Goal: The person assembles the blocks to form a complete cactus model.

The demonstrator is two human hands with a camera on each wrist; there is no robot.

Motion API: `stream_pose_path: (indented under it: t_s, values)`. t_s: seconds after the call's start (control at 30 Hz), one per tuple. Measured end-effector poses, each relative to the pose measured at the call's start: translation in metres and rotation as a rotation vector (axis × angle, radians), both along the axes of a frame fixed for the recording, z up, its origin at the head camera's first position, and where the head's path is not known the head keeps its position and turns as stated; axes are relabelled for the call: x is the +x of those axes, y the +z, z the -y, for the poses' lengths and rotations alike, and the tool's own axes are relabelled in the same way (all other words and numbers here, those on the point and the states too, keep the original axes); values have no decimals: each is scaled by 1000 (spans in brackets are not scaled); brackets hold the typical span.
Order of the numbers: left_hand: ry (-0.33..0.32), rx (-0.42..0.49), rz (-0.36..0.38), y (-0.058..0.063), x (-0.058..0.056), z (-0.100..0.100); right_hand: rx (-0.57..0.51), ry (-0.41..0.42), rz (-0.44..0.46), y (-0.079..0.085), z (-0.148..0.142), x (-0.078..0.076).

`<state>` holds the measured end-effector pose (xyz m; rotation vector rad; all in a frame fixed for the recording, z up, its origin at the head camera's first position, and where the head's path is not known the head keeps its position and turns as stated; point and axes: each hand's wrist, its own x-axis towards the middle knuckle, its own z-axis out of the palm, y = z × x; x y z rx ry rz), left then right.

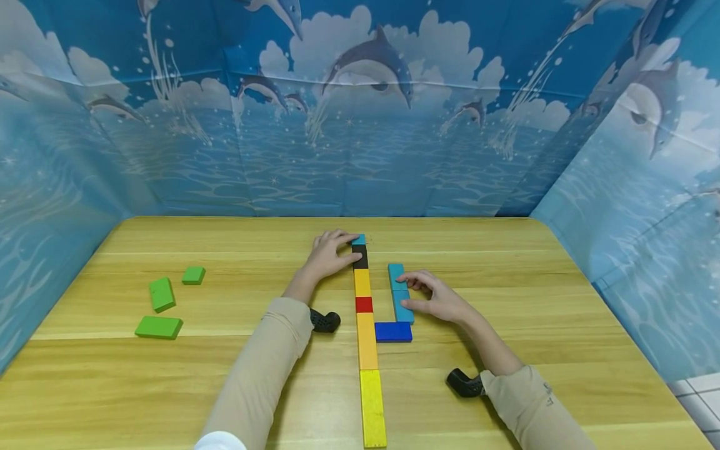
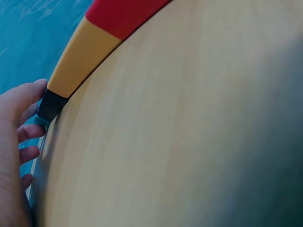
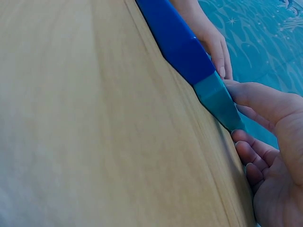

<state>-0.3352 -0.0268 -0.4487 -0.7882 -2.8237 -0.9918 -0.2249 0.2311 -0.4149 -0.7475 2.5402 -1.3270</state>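
My left hand [image 1: 329, 253] is at the far end of a straight row of blocks. Its thumb touches the black block [image 1: 360, 257] and its index finger the small light-blue block [image 1: 360, 239]. My right hand [image 1: 437, 299] touches two light-blue blocks set end to end, its index finger on the far one [image 1: 396, 270] and its thumb on the near one [image 1: 402, 312]. Nearer me, a dark-blue block [image 1: 394, 332] lies crosswise, its left end against the row. In the right wrist view, the right thumb touches a light-blue block [image 3: 217, 97] beyond the dark-blue one.
Toward me, the row continues with an orange block [image 1: 362, 282], a red block [image 1: 364, 305], a longer orange block [image 1: 368, 340] and a yellow block [image 1: 373, 406]. Several green blocks [image 1: 162, 294] lie apart at left. A dolphin-print curtain [image 1: 349, 156] stands behind the wooden table [image 1: 270, 387].
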Motion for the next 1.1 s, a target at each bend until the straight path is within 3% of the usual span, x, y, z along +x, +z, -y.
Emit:
stream_pose_path:
  t_s: [0.23, 0.53, 1.1]
  values:
    - [-5, 9, -4, 2, 3, 0, -4, 9, -2, -2, -1, -1]
    - [1, 2, -14, 1, 3, 0, 3, -8, -35, -31, -13, -16]
    - [8, 40, -22, -2, 1, 0, 1, -11, -38, -32, -13, -16]
